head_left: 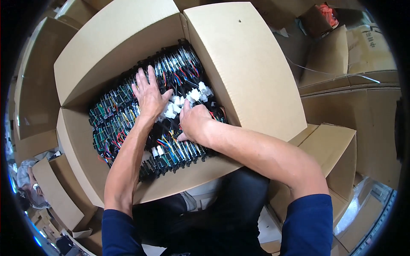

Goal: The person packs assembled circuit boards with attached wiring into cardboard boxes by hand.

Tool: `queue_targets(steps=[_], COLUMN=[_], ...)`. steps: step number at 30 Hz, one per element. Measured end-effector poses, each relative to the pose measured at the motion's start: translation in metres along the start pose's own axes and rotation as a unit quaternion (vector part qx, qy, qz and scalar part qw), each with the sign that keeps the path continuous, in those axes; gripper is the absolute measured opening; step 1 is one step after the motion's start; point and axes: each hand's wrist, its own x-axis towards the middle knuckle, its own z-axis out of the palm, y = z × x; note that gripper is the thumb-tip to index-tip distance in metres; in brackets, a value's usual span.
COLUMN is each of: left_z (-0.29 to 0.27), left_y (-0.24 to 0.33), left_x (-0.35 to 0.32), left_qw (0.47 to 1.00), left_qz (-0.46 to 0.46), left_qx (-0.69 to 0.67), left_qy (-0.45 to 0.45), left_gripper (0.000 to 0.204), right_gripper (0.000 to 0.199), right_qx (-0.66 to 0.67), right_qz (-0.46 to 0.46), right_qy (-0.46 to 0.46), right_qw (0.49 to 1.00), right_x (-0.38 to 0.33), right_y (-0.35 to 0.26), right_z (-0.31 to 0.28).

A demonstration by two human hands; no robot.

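A large open cardboard box (260,72) stands in front of me, packed with rows of thin black parts (115,106) with green edges and coloured wires. White plastic connectors (173,110) gather along the middle of the rows. My left hand (149,96) lies spread over the rows, its thumb beside the white connectors. Just right of it, my right hand (196,121) presses down on the parts. Its index finger reaches to the connectors, and the thumb sits apart from it near yellow and blue wires (171,143). The remaining right fingers are mostly hidden; neither hand visibly grips anything.
Upright box flaps (115,38) surround the opening. Other cardboard boxes stand close by, one at the lower right (329,149), one at the lower left (60,192), and several at the upper right (367,51). Another person's arm (33,179) shows at the far left.
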Motion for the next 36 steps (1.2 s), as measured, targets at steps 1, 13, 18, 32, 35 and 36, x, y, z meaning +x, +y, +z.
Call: queue_targets(steps=[1, 13, 18, 32, 35, 36], left_z=[-0.007, -0.032, -0.119, -0.111, -0.108, -0.107], left_y=[0.007, -0.013, 0.009, 0.107, 0.103, 0.107], left_x=[-0.002, -0.022, -0.092, -0.249, -0.251, -0.251], left_qw=[1.0, 0.974, 0.95, 0.98, 0.982, 0.985], left_qz=[-0.012, 0.218, 0.115, 0.102, 0.121, 0.118], left_qx=[-0.015, -0.023, -0.196, -0.144, -0.124, -0.107], left_qy=[0.002, -0.047, -0.214, -0.095, -0.069, -0.06], left_gripper=[0.1, 0.054, 0.045, 0.038, 0.037, 0.037], right_gripper=[0.103, 0.051, 0.043, 0.05, 0.066, 0.073], right_qx=[0.002, 0.062, 0.182, 0.269, 0.247, 0.262], right_qz=[0.003, -0.102, 0.088, 0.648, 0.732, 0.739], right_qy=[0.003, 0.356, 0.595, 0.262, 0.253, 0.251], right_qw=[1.0, 0.927, 0.778, 0.663, 0.582, 0.567], right_x=[-0.001, -0.16, -0.389, -0.463, -0.484, -0.493], right_y=[0.001, 0.041, 0.134, 0.108, 0.134, 0.143], right_z=[0.001, -0.025, 0.042, 0.486, 0.509, 0.522])
